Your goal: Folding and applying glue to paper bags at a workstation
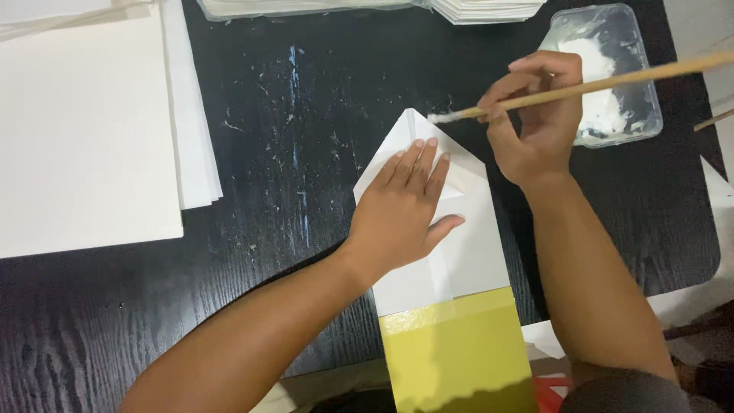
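My left hand (405, 210) lies flat, fingers together, on a folded white paper piece (474, 252) with a pointed top, pressing it onto the black table (306, 115). The paper's near end is yellow-green (459, 356). My right hand (539, 115) grips a long wooden stick (612, 80) whose white, paste-covered tip (443, 117) touches the paper's upper right folded edge near the point.
A clear plastic tray (612, 76) of white paste sits behind my right hand. A stack of large white sheets (92, 130) lies at the left. More stacked white paper (367, 8) runs along the far edge. A second stick (715, 120) pokes in at the right.
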